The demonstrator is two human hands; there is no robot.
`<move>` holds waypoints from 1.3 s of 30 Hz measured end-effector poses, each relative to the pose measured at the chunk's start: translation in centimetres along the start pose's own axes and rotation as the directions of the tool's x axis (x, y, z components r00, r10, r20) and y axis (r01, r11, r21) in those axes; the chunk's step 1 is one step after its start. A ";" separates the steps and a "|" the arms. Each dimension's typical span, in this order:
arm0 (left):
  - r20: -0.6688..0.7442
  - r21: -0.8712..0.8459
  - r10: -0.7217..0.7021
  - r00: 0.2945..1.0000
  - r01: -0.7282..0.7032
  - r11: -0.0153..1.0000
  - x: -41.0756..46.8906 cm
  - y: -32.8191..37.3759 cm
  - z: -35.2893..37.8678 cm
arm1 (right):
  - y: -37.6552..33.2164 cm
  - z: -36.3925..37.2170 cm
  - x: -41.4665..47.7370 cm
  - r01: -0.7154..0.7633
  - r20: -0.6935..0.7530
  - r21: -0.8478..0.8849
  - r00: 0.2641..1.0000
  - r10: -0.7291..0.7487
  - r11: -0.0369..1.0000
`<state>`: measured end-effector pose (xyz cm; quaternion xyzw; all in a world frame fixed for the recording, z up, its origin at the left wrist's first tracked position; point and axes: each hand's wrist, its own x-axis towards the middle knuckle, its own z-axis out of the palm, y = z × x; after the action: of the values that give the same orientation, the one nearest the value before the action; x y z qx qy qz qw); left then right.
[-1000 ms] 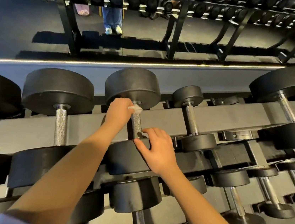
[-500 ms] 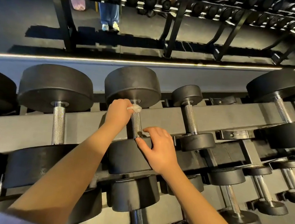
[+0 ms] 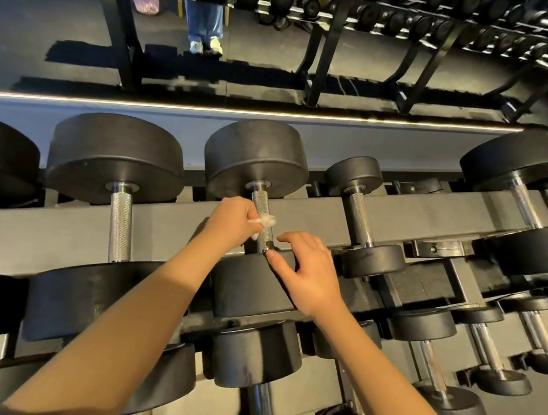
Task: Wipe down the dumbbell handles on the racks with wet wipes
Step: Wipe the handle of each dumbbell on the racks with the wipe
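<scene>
A black dumbbell lies on the upper rack rail at centre, its knurled steel handle [image 3: 262,212] running toward me. My left hand [image 3: 232,220] pinches a small crumpled white wet wipe [image 3: 265,222] against the middle of that handle. My right hand [image 3: 306,272] rests on the dumbbell's near head [image 3: 249,283], fingers loosely spread, thumb tip at the handle's near end.
More dumbbells sit left [image 3: 119,229] and right [image 3: 360,223] on the grey rack rail [image 3: 166,228], with a lower row beneath. A mirror behind shows another rack and a person's legs [image 3: 205,26].
My left hand has slid the wipe down the handle toward me, from the far collar to mid-handle. My right hand stays on the near head.
</scene>
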<state>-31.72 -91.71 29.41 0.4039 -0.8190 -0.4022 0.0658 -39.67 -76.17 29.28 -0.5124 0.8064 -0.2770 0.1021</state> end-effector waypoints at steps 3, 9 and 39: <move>0.128 0.054 0.005 0.992 -0.012 0.998 -0.5 -0.8 0.4 | 0.1 0.2 0.0 0.011 -0.021 0.004 1.000 -0.011 1.000; -0.020 -0.017 -0.061 0.998 0.061 0.998 -0.4 -1.0 0.9 | 0.1 0.1 -0.1 -0.004 -0.029 0.020 1.000 0.005 1.000; -0.186 -0.071 -0.102 0.977 0.090 0.993 1.1 -0.3 0.8 | 0.6 0.5 -0.1 -0.079 -0.041 0.099 0.996 0.083 0.992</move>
<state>-32.58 -92.08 28.40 0.4771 -0.7756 -0.3900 0.1365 -39.85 -76.03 28.51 -0.4672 0.8143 -0.3227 0.1200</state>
